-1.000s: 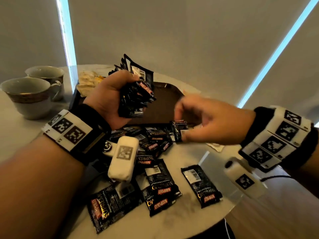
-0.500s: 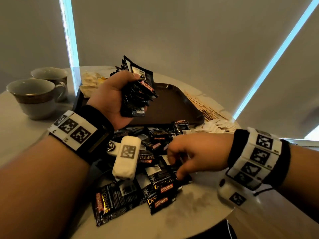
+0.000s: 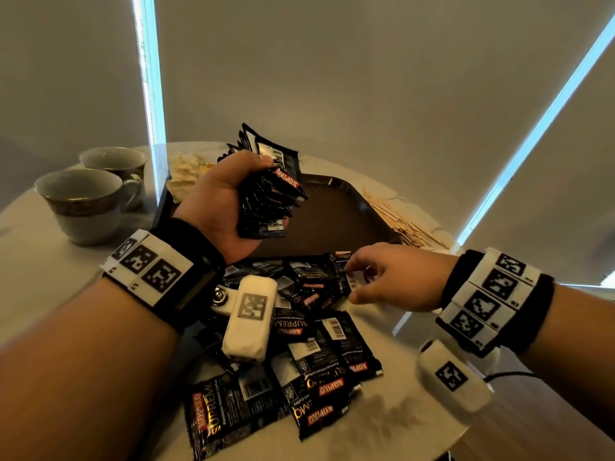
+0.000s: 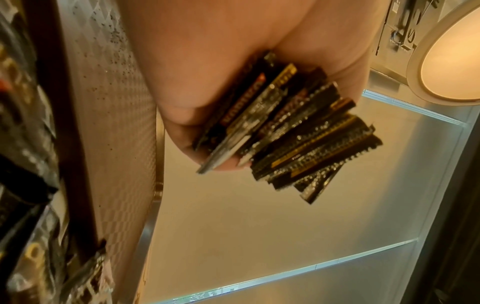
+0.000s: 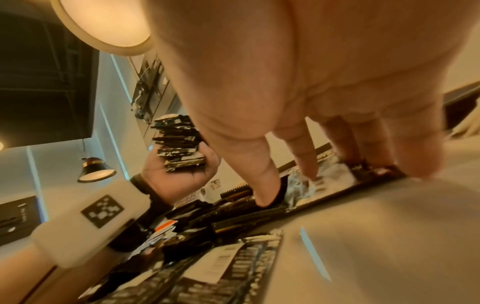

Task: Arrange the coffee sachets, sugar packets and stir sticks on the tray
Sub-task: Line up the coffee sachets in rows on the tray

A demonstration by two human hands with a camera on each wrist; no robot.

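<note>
Your right hand is the nearer one to the work: it sits low over the far right edge of the loose coffee sachets scattered on the table, just near of the tray. The sachet under your fingertips lies at that edge of the heap, its long axis running near to far, its far end almost at the tray's near rim. In the right wrist view your thumb and index finger press down on dark sachets, fingers fairly straight; whether they have pinched one yet you cannot tell. Your left hand hovers above the tray's near left part, clenched around a thick bundle of sachets standing on edge, fanned out past your fingers. The sugar packets lie at the tray's far left corner, and the stir sticks lie off its right side. The next pick probably goes up and left into that bundle.
</note>
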